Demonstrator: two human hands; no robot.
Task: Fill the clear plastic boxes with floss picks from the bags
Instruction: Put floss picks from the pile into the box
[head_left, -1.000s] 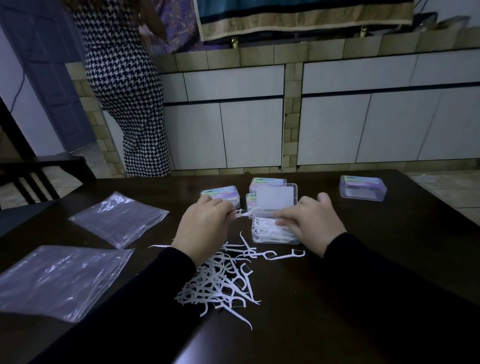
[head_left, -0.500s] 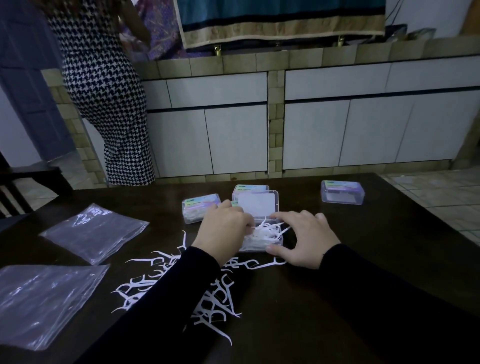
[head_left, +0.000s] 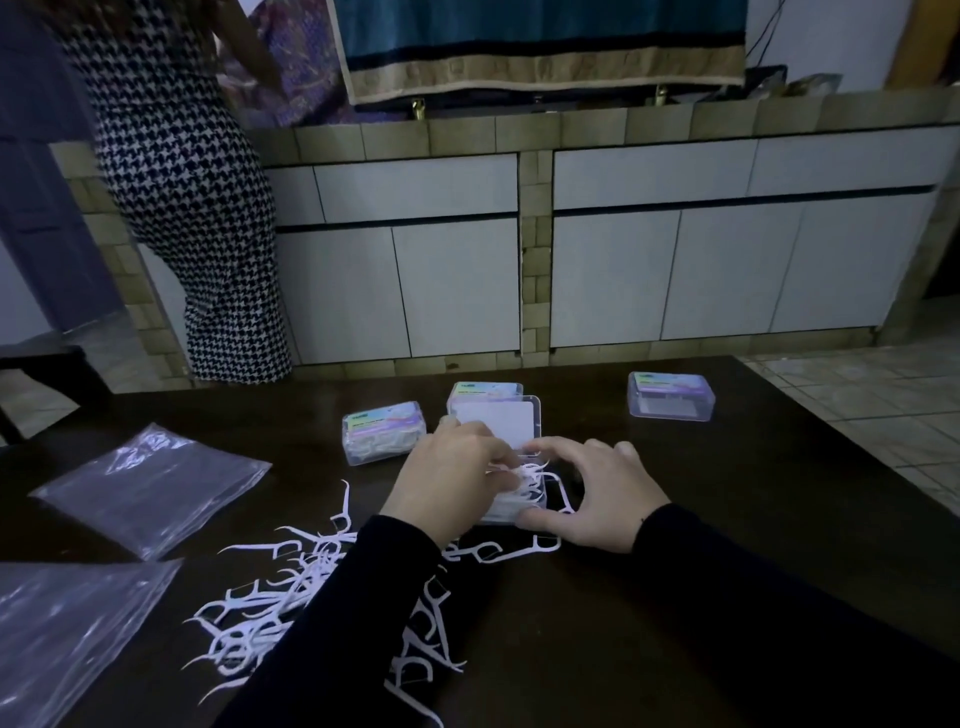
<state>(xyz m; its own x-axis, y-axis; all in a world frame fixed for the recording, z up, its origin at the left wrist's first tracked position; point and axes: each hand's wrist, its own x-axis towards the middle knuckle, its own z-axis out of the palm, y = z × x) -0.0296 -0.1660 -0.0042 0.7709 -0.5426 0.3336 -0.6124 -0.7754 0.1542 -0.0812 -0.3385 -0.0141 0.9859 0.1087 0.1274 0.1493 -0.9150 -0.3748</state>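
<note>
An open clear plastic box (head_left: 524, 491) stands mid-table with its lid (head_left: 496, 423) raised and white floss picks inside. My left hand (head_left: 452, 486) lies over the box, its fingers curled onto the picks in it. My right hand (head_left: 592, 493) holds the box from the right, thumb at its near corner and fingers spread along its far side. A heap of loose floss picks (head_left: 270, 603) covers the table by my left sleeve. Two flat clear bags (head_left: 150, 488) (head_left: 62, 634) lie at the left.
Closed filled boxes sit behind the open one (head_left: 383, 431) (head_left: 483, 391) and farther right (head_left: 670, 395). The dark table's (head_left: 753, 519) right edge runs diagonally beside a tiled floor. A person in a houndstooth dress (head_left: 192, 208) stands at the counter at the back left.
My left hand carried picks from the pile into the box and now rests on them. My right hand shifted from the box's top to grasp its right side.
</note>
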